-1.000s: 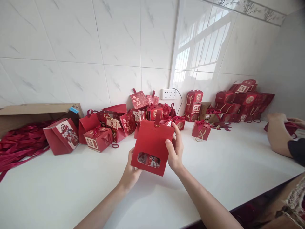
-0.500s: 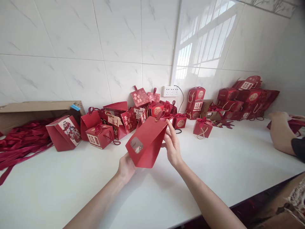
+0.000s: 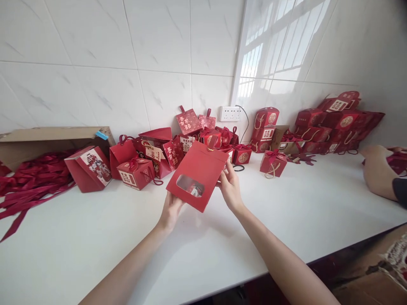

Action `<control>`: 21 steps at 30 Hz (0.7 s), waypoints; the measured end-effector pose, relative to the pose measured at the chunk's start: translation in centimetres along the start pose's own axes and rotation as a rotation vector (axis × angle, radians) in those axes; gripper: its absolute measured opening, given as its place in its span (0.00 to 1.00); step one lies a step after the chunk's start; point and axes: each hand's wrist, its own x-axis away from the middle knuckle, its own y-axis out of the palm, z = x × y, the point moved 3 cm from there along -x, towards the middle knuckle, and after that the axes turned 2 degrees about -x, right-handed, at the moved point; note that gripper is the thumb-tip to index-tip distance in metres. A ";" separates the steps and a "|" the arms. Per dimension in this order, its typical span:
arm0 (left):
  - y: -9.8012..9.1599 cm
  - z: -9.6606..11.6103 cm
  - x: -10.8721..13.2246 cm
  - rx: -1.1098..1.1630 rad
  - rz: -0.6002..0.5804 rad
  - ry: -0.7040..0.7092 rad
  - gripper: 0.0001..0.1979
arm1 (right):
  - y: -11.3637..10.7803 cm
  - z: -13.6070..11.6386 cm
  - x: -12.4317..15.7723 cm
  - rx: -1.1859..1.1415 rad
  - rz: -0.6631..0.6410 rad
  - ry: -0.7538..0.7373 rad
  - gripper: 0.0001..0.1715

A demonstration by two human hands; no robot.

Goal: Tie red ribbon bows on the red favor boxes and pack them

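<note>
A red paper gift box (image 3: 203,169) with a clear window low on its face is tilted above the white table (image 3: 203,262), held between both hands. Something small and pale shows behind the window. My left hand (image 3: 171,212) grips the box's lower left corner from beneath, its fingers partly hidden behind it. My right hand (image 3: 230,186) is closed on the upper right edge, fingertips near the folded top. A ribbon loop (image 3: 212,142) sticks up from that top.
Red ribbons (image 3: 34,182) spill from a cardboard box (image 3: 57,137) at left. Several finished-looking red gift boxes (image 3: 135,171) line the wall. Stacked red boxes (image 3: 337,123) stand at right, near a co-worker's arm (image 3: 378,173). A power strip (image 3: 230,113) hangs on the wall.
The gift box has turned in my hands so its windowed face now points toward me instead of its side. The view has tipped slightly downward.
</note>
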 end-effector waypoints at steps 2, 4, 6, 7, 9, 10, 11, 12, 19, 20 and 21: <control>0.7 0.2 0.4 -0.074 -0.051 0.021 0.30 | -0.1 -0.1 0.1 0.048 0.041 -0.053 0.15; 1.2 0.3 0.8 -0.137 -0.067 0.001 0.32 | -0.2 -0.3 0.3 0.107 0.079 -0.113 0.09; 1.4 0.2 0.9 -0.188 -0.062 -0.008 0.31 | -0.2 -0.6 0.5 0.152 0.092 -0.156 0.07; 1.4 0.2 0.9 -0.208 -0.050 0.000 0.30 | -0.1 -0.7 0.6 0.165 0.087 -0.173 0.07; 1.3 0.0 0.9 -0.235 -0.024 0.016 0.30 | 0.1 -0.9 0.8 0.170 0.072 -0.201 0.08; 1.2 -0.1 0.9 -0.240 -0.019 0.018 0.30 | 0.2 -1.0 0.8 0.168 0.064 -0.212 0.08; 1.1 -0.2 0.8 -0.242 -0.020 0.018 0.30 | 0.2 -1.1 0.9 0.166 0.057 -0.222 0.08; 1.1 -0.3 0.9 -0.245 -0.026 0.015 0.29 | 0.3 -1.2 0.9 0.165 0.051 -0.232 0.09; 1.1 -0.6 1.1 -0.292 -0.082 0.029 0.25 | 0.3 -1.3 1.1 0.167 0.033 -0.250 0.08; 1.1 -0.6 1.1 -0.297 -0.089 0.036 0.25 | 0.3 -1.3 1.1 0.162 0.031 -0.247 0.08; 1.1 -0.6 1.1 -0.300 -0.094 0.045 0.25 | 0.3 -1.3 1.0 0.158 0.029 -0.243 0.08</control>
